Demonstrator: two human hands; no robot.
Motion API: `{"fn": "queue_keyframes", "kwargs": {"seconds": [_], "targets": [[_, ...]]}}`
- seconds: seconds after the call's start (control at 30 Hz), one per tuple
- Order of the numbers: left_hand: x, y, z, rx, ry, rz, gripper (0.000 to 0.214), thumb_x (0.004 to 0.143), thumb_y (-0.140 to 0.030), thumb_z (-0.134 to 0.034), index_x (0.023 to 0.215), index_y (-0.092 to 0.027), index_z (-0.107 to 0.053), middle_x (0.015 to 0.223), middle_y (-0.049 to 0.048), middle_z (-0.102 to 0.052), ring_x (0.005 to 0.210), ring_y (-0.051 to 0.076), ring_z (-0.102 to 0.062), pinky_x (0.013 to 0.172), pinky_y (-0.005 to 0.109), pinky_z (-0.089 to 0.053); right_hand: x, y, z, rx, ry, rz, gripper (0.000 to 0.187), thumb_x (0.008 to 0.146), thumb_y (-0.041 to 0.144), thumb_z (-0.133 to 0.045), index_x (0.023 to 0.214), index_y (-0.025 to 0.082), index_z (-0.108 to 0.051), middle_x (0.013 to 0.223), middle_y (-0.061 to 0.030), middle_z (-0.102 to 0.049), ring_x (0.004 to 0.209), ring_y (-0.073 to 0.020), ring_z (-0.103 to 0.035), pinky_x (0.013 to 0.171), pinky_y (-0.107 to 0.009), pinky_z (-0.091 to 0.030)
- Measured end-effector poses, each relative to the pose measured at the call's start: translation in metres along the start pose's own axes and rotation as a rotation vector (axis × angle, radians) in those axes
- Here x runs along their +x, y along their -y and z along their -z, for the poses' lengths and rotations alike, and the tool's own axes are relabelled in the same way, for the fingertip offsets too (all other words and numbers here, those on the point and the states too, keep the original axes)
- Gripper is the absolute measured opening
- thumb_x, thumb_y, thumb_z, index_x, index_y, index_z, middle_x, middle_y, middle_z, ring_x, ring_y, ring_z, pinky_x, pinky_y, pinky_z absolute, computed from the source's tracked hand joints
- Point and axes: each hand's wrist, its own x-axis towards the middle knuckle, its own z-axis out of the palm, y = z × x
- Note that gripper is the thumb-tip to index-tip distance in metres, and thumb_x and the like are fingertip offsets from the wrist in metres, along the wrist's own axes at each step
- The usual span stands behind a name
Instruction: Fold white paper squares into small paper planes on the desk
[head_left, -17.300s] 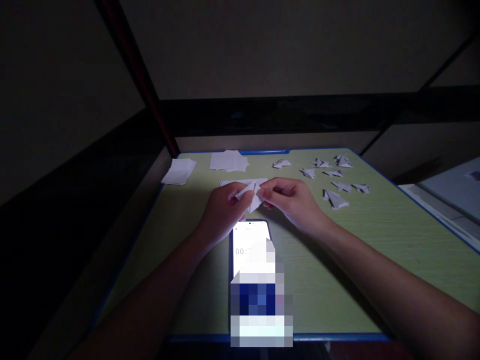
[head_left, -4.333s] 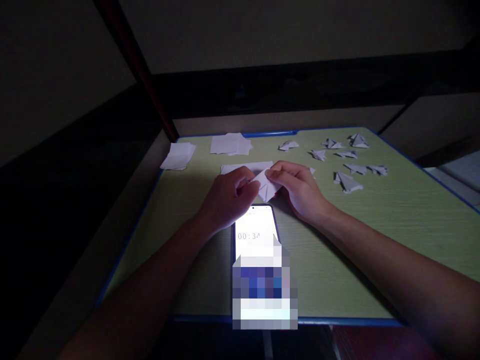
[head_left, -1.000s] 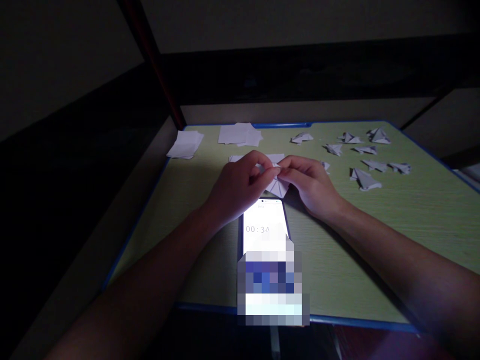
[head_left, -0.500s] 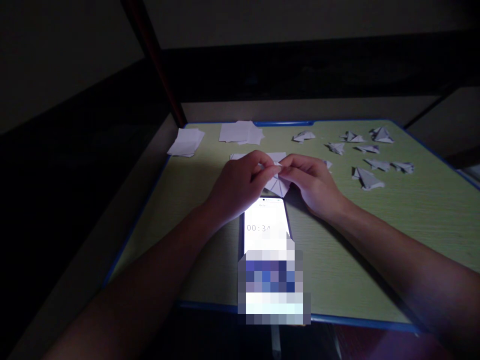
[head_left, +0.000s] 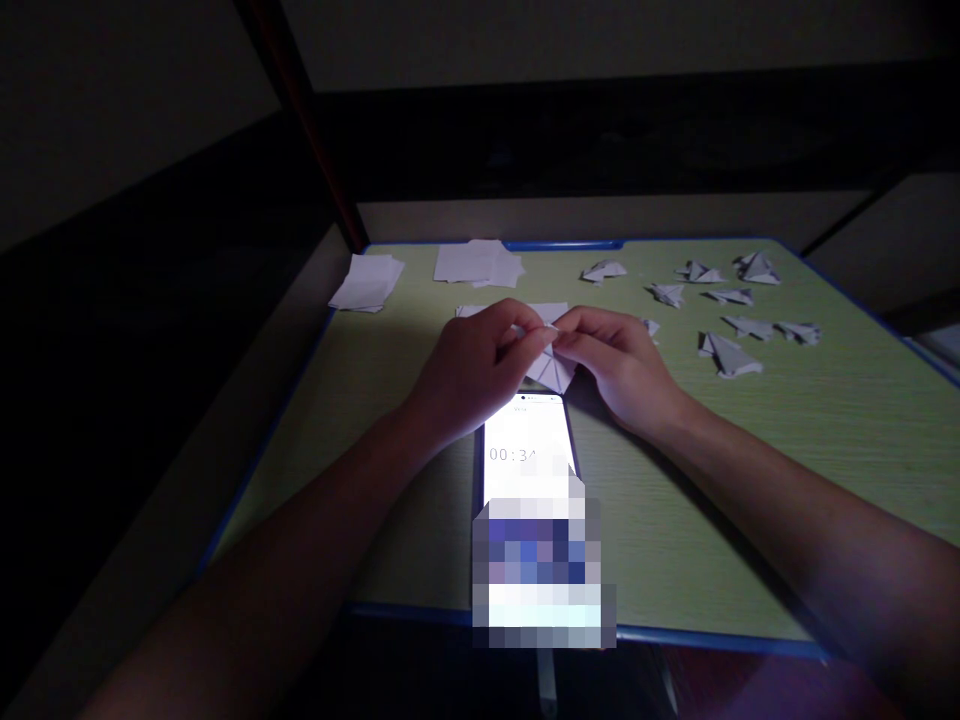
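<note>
Both my hands meet over the middle of a green table [head_left: 810,440] in a dark room. My left hand [head_left: 469,370] and my right hand [head_left: 622,365] each pinch the top of a small white folded paper piece [head_left: 553,370], which hangs between them just above a lit phone [head_left: 527,450]. The fingers of both hands are closed on the paper. Under the hands lies a flat white sheet [head_left: 551,312], mostly hidden.
Several finished folded paper pieces [head_left: 724,355] lie scattered at the right rear of the table. Two stacks of flat white paper [head_left: 366,283] [head_left: 478,262] sit at the left rear. A dark red post [head_left: 300,110] rises behind the table's left corner. The table's blue edge [head_left: 660,635] is near me.
Over the last second the hands and paper have barely moved. Since the oldest frame the paper has been folded into a more compact shape and the view has shifted slightly.
</note>
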Motion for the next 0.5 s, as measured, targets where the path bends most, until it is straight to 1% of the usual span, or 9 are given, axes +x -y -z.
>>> {"fn": "queue_keyframes", "kwargs": {"seconds": [0.13, 0.37, 0.5], "targets": [[-0.0001, -0.0003, 0.0002, 0.016, -0.003, 0.006, 0.014, 0.089, -0.027, -0.058, 0.079, -0.019, -0.063, 0.047, -0.0074, -0.046, 0.044, 0.009, -0.041, 0.049, 0.026, -0.035, 0.0004, -0.0006, 0.0002, 0.002, 0.007, -0.004, 0.017, 0.074, 0.027, -0.065, 0.060, 0.019, -0.060, 0.050, 0.0035, -0.051, 0.047, -0.0100, -0.041, 0.048, -0.028, -0.022], [0.0002, 0.0004, 0.0007, 0.008, -0.011, -0.015, 0.014, 0.089, -0.025, -0.056, 0.079, -0.018, -0.064, 0.050, -0.0063, -0.049, 0.046, 0.009, -0.042, 0.048, 0.024, -0.032, 0.0006, -0.0008, 0.0000, 0.013, 0.013, 0.001, 0.016, 0.074, 0.026, -0.065, 0.061, 0.019, -0.060, 0.050, 0.0038, -0.051, 0.046, -0.0095, -0.041, 0.046, -0.027, -0.022], [0.0001, -0.0002, 0.0009, 0.030, -0.006, -0.011, 0.015, 0.089, -0.026, -0.057, 0.080, -0.017, -0.065, 0.051, -0.0062, -0.051, 0.047, 0.008, -0.044, 0.052, 0.024, -0.036, 0.0013, -0.0011, 0.0003, -0.001, 0.011, 0.014, 0.015, 0.073, 0.026, -0.065, 0.062, 0.018, -0.061, 0.050, 0.0035, -0.052, 0.047, -0.0098, -0.043, 0.047, -0.026, -0.024]]}}
